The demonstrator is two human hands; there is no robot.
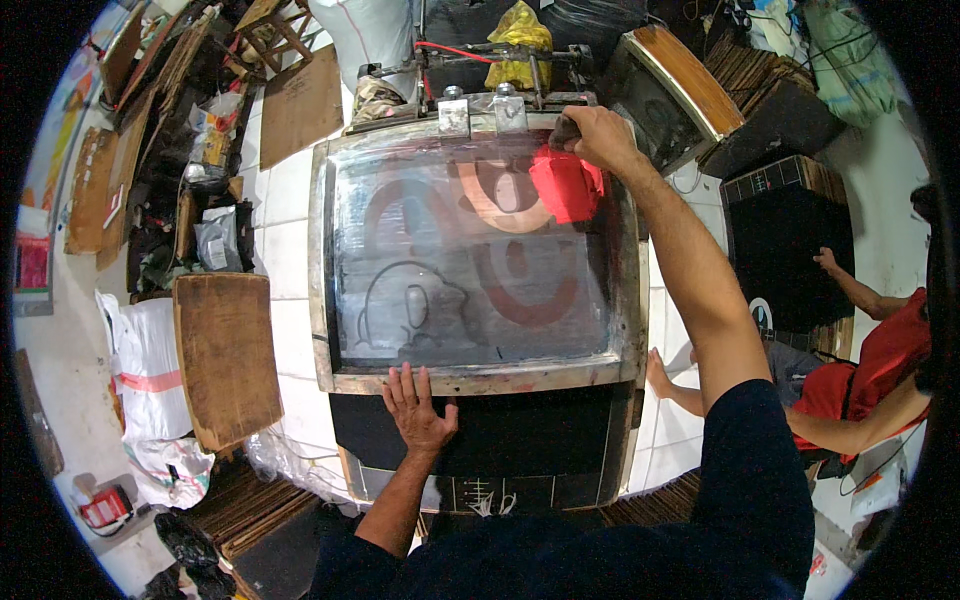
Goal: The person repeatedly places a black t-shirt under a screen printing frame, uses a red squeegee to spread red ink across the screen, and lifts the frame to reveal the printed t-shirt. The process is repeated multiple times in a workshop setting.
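Observation:
A silkscreen printing frame (480, 380) lies before me, its grey mesh (420, 290) marked with faint ring shapes and a dark animal outline. My right hand (598, 138) reaches to the frame's far right corner and grips a small dark tool (564, 133); the fingers partly hide its kind. Just below the tool, a bright red patch (567, 185) like wet ink covers part of the mesh. My left hand (420, 412) rests with spread fingers at the near edge of the frame, holding nothing. Two metal clamps (454, 112) sit on the frame's far edge.
Below the frame shows a black board (470, 430). Beyond it stand a metal bar rig (470, 66) and a yellow bag (521, 38). A brown board (228, 350) is at the left. At the right, a person in red (870, 370) sits beside a black board stack (785, 250).

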